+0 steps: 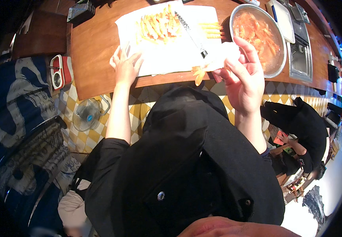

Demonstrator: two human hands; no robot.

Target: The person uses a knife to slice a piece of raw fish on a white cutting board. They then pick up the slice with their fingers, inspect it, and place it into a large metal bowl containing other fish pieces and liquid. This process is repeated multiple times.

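In my right hand (pixel 243 74) is a pale shrimp (pixel 215 60), pinched between thumb and fingers. Its orange tail hangs past the front edge of the white cutting board (pixel 171 63). Strong glare washes out most of its body. My left hand (pixel 127 63) touches the board's left side, fingers spread and holding nothing. A knife (pixel 190 31) lies slantwise on the board. Left of it is a heap of cooked shrimp (pixel 159 25). Several straight shrimp (pixel 211 30) lie in a row at the board's right. A metal bowl (pixel 284 56) beyond my right hand holds shrimp in liquid.
The wooden counter (pixel 97 59) carries a white tray (pixel 283 23) and a metal bin (pixel 300 63) at right, dark stacked containers (pixel 81 11) at far left. Below stand a fan (pixel 88 114) and a red-and-white container (pixel 61 72). Another person (pixel 307 127) bends at right.
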